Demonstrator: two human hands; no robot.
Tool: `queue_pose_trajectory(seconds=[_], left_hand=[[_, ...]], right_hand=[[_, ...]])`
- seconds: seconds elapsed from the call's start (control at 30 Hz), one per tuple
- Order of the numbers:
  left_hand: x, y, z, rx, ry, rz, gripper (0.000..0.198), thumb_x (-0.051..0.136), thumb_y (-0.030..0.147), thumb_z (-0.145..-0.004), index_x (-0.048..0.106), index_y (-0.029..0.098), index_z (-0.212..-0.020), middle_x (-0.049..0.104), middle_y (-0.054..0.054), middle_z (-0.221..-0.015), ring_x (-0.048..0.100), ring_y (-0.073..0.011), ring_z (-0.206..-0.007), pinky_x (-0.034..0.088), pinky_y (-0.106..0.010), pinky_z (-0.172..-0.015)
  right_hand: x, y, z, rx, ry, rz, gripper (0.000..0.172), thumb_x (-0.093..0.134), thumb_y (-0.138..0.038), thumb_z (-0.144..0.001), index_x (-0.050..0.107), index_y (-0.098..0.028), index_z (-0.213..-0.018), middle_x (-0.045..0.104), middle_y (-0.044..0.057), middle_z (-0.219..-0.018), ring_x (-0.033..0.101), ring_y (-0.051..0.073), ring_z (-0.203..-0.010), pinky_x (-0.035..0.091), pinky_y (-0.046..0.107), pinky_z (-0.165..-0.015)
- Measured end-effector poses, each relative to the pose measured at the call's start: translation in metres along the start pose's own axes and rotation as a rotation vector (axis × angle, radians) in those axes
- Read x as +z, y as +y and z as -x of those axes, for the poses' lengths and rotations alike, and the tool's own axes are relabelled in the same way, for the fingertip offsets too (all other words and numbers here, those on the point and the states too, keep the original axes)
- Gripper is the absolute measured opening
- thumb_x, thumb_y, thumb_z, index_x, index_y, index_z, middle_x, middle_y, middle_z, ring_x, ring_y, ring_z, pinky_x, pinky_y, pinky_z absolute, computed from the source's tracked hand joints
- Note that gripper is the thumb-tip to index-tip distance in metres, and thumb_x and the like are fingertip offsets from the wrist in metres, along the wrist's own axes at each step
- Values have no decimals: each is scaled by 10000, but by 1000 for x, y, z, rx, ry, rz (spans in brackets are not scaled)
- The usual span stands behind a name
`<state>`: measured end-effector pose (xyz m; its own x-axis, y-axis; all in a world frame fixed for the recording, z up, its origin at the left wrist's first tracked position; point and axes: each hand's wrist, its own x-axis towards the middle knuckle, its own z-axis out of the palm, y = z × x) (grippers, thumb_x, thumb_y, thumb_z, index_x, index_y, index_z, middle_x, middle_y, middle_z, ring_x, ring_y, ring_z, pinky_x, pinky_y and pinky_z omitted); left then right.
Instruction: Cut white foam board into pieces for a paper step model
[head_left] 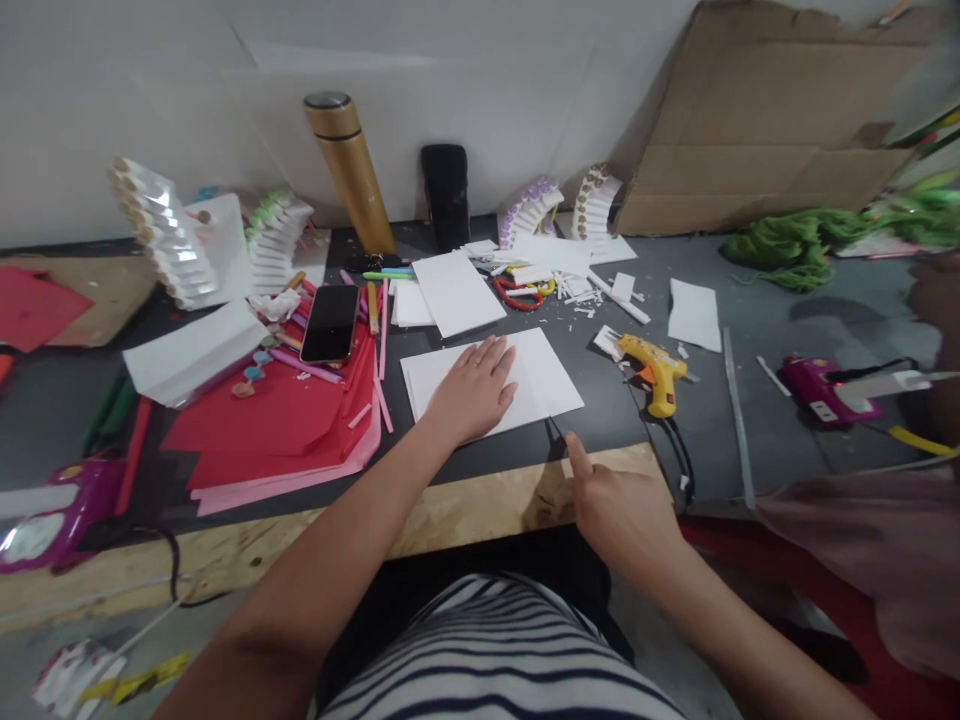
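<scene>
A folded-looking white sheet of paper (532, 375) lies at the front of the dark table. My left hand (476, 385) rests flat on it, fingers stretched out and pressing the sheet down. Just off its lower right edge is my right hand (611, 500), index finger extended and the other fingers curled. From the right fingertip a thin dark pointed tool (555, 428) reaches to the paper's edge; its handle is hidden in the hand, so its exact kind is unclear. To the right lies a yellow glue gun (654, 372) with a black cord.
Red and pink paper (255, 430) with a phone (330, 322) lies left. Behind stand a gold bottle (352, 175) and fan-shaped paper pieces (531, 212). White scraps surround red-handled scissors (517, 295). A metal ruler (737, 420) and purple power strip (825, 390) are right. Another person's sleeve (877, 560) shows.
</scene>
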<state>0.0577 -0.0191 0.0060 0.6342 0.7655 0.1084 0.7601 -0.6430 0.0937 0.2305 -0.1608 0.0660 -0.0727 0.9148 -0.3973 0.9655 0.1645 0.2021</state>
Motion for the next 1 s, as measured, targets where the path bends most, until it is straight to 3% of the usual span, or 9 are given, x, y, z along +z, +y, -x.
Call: queue_pose_trajectory(seconds=[0.3, 0.43, 0.53, 0.63, 0.8, 1.0], left_hand=[[1, 0, 0, 9, 13, -9, 582, 248, 372, -1022, 353, 64, -1505, 309, -152, -1606, 270, -274, -1495, 203, -417, -1227], [1, 0, 0, 3, 5, -5, 580, 249, 375, -1021, 350, 76, -1508, 311, -148, -1606, 267, -271, -1497, 210, -429, -1226], [-2, 1, 0, 7, 5, -3, 578, 241, 372, -1022, 353, 78, -1507, 308, -143, -1608, 267, -267, -1497, 219, -425, -1225], [-3, 1, 1, 7, 8, -8, 579, 240, 366, -1024, 361, 64, -1502, 318, -153, -1602, 269, -271, -1496, 232, -431, -1221], [-1, 0, 2, 19, 42, -10, 565, 238, 372, -1028, 376, 87, -1495, 326, -154, -1598, 285, -262, -1490, 246, -440, -1215], [-1, -2, 2, 29, 39, 1, 589, 231, 391, -1033, 359, 55, -1500, 312, -167, -1601, 275, -274, -1493, 236, -434, -1219]], right_hand=[[10, 3, 15, 12, -16, -19, 652, 468, -67, -854, 398, -77, -1502, 746, 107, -780, 728, 216, -662, 409, 271, -503], [9, 19, 14, 51, 79, -159, 486, 440, -176, -933, 502, -119, -1411, 750, 97, -777, 716, 223, -652, 379, 269, -514], [7, 36, -6, 146, 255, -363, 321, 392, -268, -964, 624, -127, -1135, 717, 90, -737, 683, 223, -643, 373, 277, -553], [4, 47, -41, 188, 380, -577, 281, 375, -313, -952, 592, -141, -998, 680, 80, -750, 632, 200, -632, 367, 271, -578], [-1, 50, -89, 268, 354, -787, 246, 406, -319, -922, 568, -147, -987, 608, 29, -660, 556, 173, -563, 342, 258, -569], [12, 59, -106, 233, 421, -927, 251, 490, -387, -849, 600, -161, -850, 575, 12, -681, 522, 179, -664, 344, 273, -605]])
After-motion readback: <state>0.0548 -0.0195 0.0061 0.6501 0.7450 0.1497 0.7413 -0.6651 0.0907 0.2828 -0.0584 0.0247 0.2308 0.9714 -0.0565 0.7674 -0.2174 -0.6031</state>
